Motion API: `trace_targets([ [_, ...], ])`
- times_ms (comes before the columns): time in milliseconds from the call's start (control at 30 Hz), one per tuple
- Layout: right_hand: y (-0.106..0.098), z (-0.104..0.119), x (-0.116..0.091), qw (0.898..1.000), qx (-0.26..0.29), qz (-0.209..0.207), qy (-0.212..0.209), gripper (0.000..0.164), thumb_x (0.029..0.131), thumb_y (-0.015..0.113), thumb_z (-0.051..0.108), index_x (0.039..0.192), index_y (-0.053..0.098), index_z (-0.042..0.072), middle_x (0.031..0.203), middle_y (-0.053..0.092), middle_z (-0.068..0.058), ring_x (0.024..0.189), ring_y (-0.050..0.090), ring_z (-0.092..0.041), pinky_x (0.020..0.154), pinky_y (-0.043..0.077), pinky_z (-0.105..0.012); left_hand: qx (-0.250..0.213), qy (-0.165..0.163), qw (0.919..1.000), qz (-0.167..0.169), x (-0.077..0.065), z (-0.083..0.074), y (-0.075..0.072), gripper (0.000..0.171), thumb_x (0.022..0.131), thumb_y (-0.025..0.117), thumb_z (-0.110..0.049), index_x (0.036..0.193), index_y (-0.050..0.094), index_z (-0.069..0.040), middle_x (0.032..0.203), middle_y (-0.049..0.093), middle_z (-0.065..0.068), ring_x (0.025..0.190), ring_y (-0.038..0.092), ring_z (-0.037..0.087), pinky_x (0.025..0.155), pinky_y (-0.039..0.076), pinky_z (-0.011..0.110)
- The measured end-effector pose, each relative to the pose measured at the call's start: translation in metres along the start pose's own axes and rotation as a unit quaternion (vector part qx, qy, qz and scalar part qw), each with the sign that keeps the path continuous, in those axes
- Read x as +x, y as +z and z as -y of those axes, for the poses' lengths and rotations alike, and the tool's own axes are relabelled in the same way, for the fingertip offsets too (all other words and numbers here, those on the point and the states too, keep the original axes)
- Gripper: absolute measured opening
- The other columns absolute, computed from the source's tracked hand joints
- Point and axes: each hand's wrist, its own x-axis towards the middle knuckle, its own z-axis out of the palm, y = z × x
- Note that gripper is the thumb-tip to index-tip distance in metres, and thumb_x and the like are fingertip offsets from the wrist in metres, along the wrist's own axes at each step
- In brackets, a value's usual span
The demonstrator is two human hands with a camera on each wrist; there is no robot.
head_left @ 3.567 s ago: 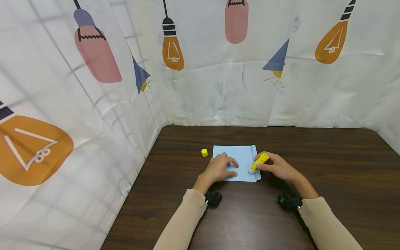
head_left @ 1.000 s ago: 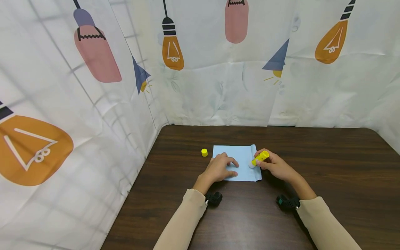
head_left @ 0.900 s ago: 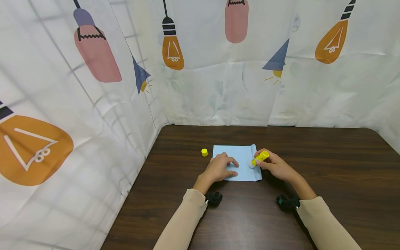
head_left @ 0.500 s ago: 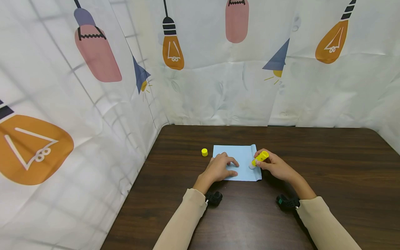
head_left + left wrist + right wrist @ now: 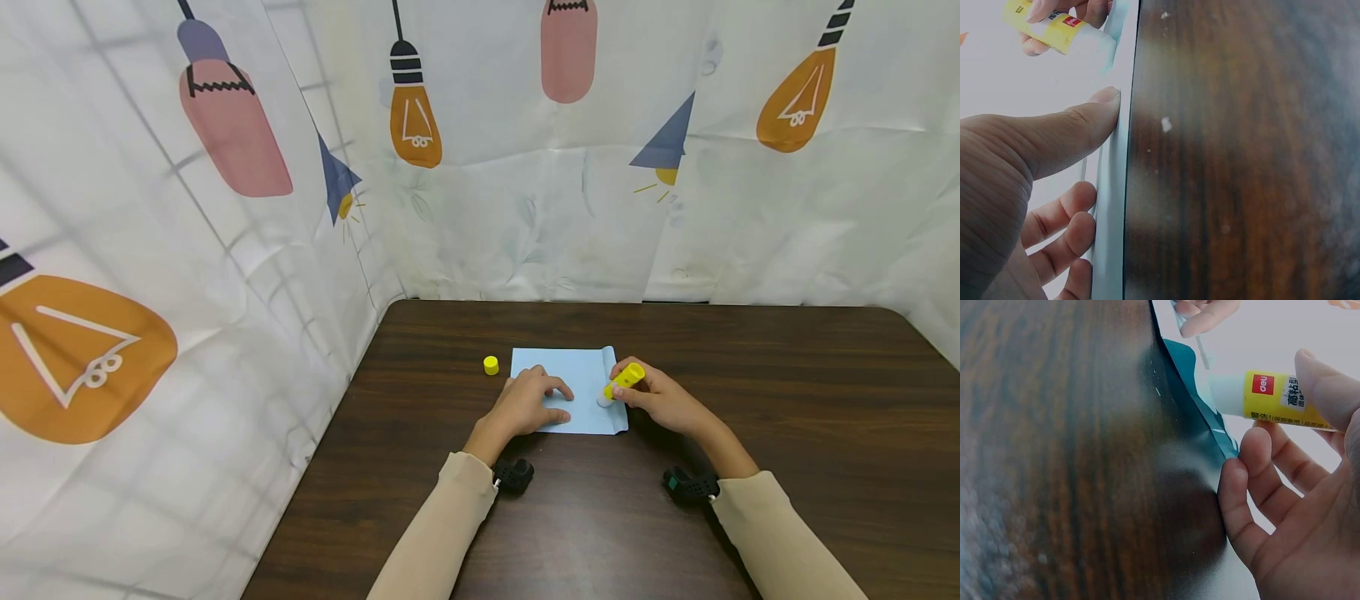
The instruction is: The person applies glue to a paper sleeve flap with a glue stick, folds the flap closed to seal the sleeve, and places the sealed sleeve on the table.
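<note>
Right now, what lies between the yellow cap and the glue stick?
From the yellow cap, the head view shows bare tabletop, then blue paper with the left hand on it, up to the glue stick.

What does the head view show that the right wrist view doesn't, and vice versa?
Head only: the yellow cap on the table, both beige sleeves and both black wristbands.

Right wrist only: the red label on the glue stick, too small to make out from the head.

Both: the right grip holding that stick at the blue paper, the left grip, in part from the wrist, and the dark tabletop.
</note>
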Motion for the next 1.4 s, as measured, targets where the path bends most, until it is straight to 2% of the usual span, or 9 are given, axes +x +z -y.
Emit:
trace_targets([
  [533,0.0003,0.0003,-0.0009,1.0,0.002,-0.001,0.001,0.026,0.103,0.063,0.022,0.121,0.053,0.006,0.1,0.054,-0.009,0.083,0.053,-0.017,0.073,0.047,-0.027,0.0,0.003,1.0,0.0,0.0002,0.0001,-0.0003,0.029,0.089,0.079,-0.042,0.117,0.075,-0.034,0.103,0.059,-0.004,0.097,0.055,0.01,0.091,0.042,0.039],
  [967,0.0013,0.0002,-0.0005,1.0,0.003,0.007,-0.005,0.021,0.104,0.062,0.022,0.117,0.055,0.007,0.105,0.06,-0.011,0.09,0.058,-0.018,0.079,0.05,-0.026,0.003,0.002,1.0,0.0,0.0006,0.0004,0.0005,0.029,0.09,0.078,-0.042,0.117,0.075,-0.034,0.103,0.059,-0.004,0.097,0.055,0.011,0.09,0.042,0.038],
  [1400,0.0015,0.0046,-0.0015,1.0,-0.014,0.013,0.008,0.024,0.103,0.063,0.025,0.116,0.059,0.005,0.1,0.06,-0.009,0.091,0.058,-0.018,0.079,0.049,-0.027,0.004,0.0,1.0,-0.001,-0.0001,-0.0004,-0.0001,0.029,0.089,0.079,-0.042,0.117,0.075,-0.034,0.103,0.059,-0.005,0.097,0.055,0.01,0.09,0.043,0.038],
])
